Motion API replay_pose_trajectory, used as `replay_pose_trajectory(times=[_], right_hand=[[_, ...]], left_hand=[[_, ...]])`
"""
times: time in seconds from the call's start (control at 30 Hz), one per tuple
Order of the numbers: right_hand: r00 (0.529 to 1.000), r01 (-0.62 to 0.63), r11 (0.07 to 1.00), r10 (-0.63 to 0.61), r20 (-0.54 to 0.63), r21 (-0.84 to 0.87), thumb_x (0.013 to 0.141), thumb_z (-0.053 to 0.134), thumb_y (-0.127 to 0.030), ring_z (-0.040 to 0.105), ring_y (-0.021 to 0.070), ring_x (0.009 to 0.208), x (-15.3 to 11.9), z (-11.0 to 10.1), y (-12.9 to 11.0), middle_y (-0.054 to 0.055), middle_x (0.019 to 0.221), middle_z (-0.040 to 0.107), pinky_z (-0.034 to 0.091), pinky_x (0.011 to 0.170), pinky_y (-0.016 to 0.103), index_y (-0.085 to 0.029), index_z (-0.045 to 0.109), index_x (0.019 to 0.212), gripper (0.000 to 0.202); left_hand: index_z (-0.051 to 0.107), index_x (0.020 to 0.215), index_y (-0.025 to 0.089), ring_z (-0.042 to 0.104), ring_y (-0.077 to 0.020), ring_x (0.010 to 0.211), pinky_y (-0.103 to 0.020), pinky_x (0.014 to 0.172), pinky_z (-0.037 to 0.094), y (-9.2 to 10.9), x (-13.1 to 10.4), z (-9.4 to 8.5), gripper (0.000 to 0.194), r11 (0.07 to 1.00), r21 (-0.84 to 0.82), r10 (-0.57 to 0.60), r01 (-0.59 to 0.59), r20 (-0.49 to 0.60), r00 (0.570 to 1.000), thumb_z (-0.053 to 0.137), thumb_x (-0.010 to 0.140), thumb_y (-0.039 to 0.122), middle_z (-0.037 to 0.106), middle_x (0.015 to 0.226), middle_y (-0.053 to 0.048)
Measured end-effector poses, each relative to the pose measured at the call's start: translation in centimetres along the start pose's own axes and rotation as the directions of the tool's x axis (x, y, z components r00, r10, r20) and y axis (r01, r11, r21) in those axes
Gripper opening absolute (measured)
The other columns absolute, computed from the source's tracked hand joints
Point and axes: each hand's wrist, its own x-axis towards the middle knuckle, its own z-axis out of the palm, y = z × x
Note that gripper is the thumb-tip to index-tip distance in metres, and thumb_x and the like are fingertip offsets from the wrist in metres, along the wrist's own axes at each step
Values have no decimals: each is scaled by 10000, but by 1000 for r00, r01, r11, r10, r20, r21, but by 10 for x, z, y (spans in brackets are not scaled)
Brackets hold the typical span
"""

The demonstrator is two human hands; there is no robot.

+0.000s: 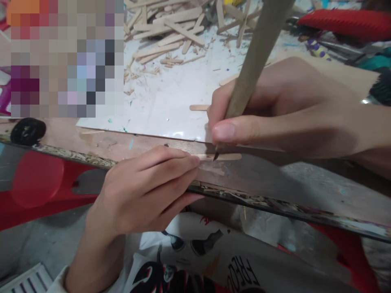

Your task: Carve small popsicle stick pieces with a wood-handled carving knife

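Observation:
At the edge of the table, my left hand [152, 179] pins down a wooden popsicle stick [230, 156], its fingers closed together over the stick's left end. My right hand [259, 110] is closed around a thick, tan, wooden-looking tool [252, 57] with a dark, narrow point, held slanting. That point is at the near edge of the stick, just right of my left fingertips; whether it touches cannot be made out. The tool's exact kind is unclear. Another popsicle stick [198, 108] lies partly hidden behind my right fingers.
Several popsicle sticks [171, 30] and broken slivers are heaped on a white sheet [159, 101]. A black round object [28, 131] sits at the left table edge. A red object [345, 24] lies back right. A red chair [38, 179] stands below the table's left.

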Motion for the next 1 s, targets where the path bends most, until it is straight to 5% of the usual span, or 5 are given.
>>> replay_pose_trajectory(times=[0.47,0.7,1.0], right_hand=[[999,32,991,-31,12,-131,1288,778,-345,595,88,746,-7,-4,2,-50,842,701,418,632,240,-214,798,999,318],[999,49,993,-49,5,-106,1266,813,-288,605,54,722,-6,-3,0,-72,814,708,415,631,197,-204,853,977,304],[999,32,997,-33,-6,-64,1236,884,-382,678,94,768,-13,-6,-2,-48,868,784,494,685,235,-221,866,1010,277]], left_hand=[[877,1383,107,971,-270,1178,-382,1093,844,-6,0,4,218,998,-11,60,-60,-46,997,894,1260,285,1001,1333,-97],[855,1430,72,976,-289,1192,-376,1073,846,-11,1,1,293,995,23,100,-100,13,995,895,1264,310,994,1352,-140],[851,1421,147,975,-233,1215,-324,1061,819,-4,-3,6,197,989,127,73,-70,-16,997,746,1349,297,1005,1349,-49]])
